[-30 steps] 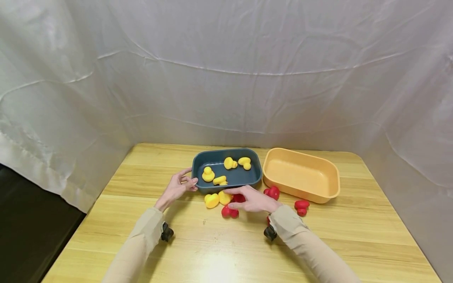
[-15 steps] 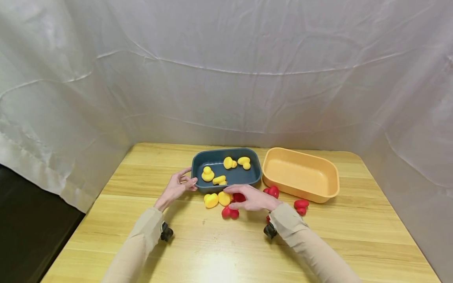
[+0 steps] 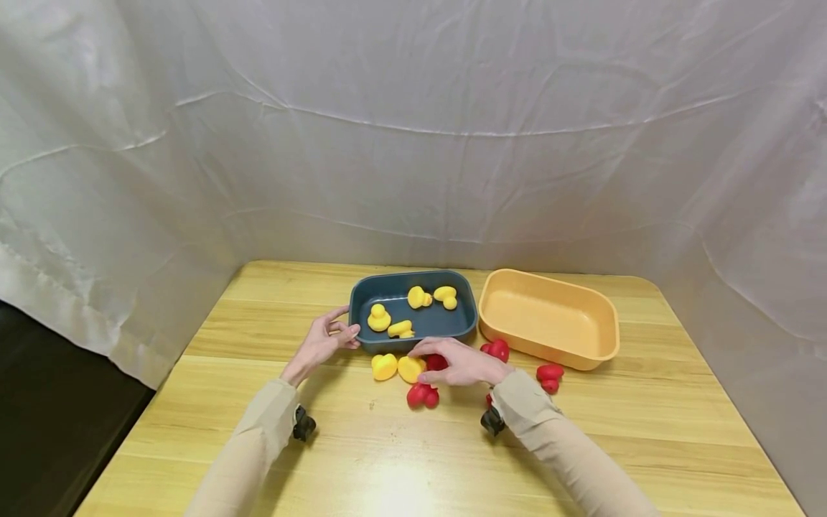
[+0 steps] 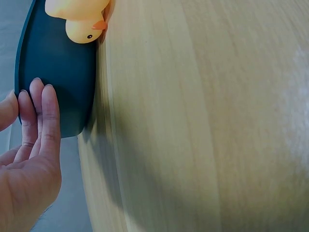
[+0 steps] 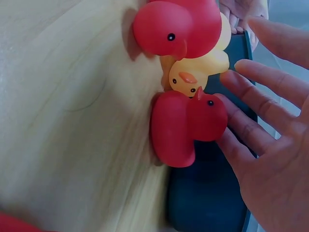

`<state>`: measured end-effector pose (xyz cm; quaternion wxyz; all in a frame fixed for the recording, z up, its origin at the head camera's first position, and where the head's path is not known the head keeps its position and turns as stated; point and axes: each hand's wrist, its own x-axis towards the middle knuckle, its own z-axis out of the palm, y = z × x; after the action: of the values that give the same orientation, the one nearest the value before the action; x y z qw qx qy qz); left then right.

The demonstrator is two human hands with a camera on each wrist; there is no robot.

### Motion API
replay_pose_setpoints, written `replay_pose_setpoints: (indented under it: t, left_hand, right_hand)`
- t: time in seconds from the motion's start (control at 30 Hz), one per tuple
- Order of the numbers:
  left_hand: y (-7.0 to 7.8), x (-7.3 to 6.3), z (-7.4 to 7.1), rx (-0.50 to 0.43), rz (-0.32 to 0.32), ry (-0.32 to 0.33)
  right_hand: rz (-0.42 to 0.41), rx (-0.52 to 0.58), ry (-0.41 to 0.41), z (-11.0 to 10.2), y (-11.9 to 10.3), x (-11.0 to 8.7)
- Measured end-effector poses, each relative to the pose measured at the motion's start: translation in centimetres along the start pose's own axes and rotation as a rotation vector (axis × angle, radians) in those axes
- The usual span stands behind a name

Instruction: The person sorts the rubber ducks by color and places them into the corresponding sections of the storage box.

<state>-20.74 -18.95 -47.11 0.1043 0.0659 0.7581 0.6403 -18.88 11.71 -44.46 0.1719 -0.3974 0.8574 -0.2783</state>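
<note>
My left hand (image 3: pixel 321 346) is at the near left corner of a dark blue bin (image 3: pixel 474 319), fingers straight along its outer wall and thumb at the rim. Inside lie several yellow rubber ducks (image 3: pixel 379 318). My right hand (image 3: pixel 461 362) hovers just in front of the bin, fingers spread, with fingertips right at a yellow duck (image 5: pixel 203 70). Close to its other fingers is a red duck (image 5: pixel 176 125), partly hidden in the head view. Another red duck (image 3: pixel 423 396) lies nearer to me, and a second yellow duck (image 3: pixel 384 367) stands to the left.
An orange bin (image 3: pixel 549 323) with nothing in it stands to the right of the blue one. Red ducks lie before it (image 3: pixel 496 350) and to its front right (image 3: pixel 550 378); another is mostly hidden by my right sleeve. A pale curtain (image 3: pixel 452 179) hangs behind the wooden table.
The nearer red duck has turned and shifted slightly toward me. The yellow duck by my right fingertips has tilted a little. Both hands stay almost in place.
</note>
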Motion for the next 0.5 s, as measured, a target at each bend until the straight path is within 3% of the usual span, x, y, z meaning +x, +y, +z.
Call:
replay_pose_setpoints:
  t: [0.5]
  left_hand:
    - [0.12, -0.01, 0.05, -0.01, -0.001, 0.001]
  right_hand:
    - [0.019, -0.006, -0.015, 0.26, 0.07, 0.24]
